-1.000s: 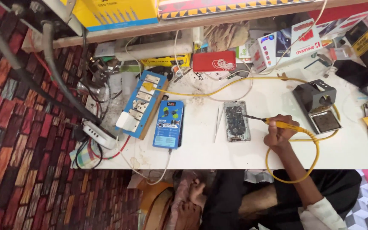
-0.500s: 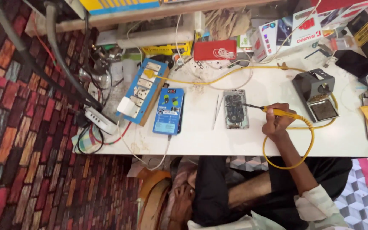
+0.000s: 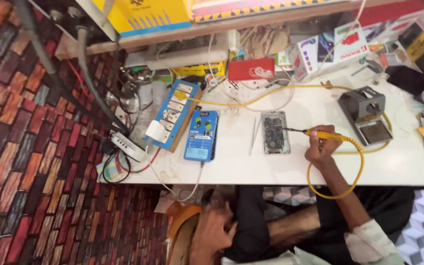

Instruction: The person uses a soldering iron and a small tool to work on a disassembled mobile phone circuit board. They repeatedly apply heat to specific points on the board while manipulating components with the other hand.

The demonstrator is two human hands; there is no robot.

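My right hand [image 3: 321,147] grips a yellow soldering iron [image 3: 331,136], and its thin tip touches the right side of an opened phone [image 3: 275,132] lying flat on the white table [image 3: 251,164]. The iron's yellow cable [image 3: 340,194] loops down past the table's front edge. A pair of tweezers [image 3: 254,135] lies just left of the phone. My left hand [image 3: 213,230] is low beneath the table's edge, blurred, next to my dark trouser leg and an orange object [image 3: 185,225]. Its grip is unclear.
A blue box-shaped device [image 3: 201,136] and a blue socket board [image 3: 175,113] lie left of the phone. The grey iron stand [image 3: 364,112] sits to the right. Boxes, a red case [image 3: 251,69] and tangled wires crowd the back edge. A white power strip [image 3: 126,146] hangs at the left corner.
The view has shifted and tilted lower. My right hand keeps the iron's tip at the phone. My left hand has come more into sight beneath the table.
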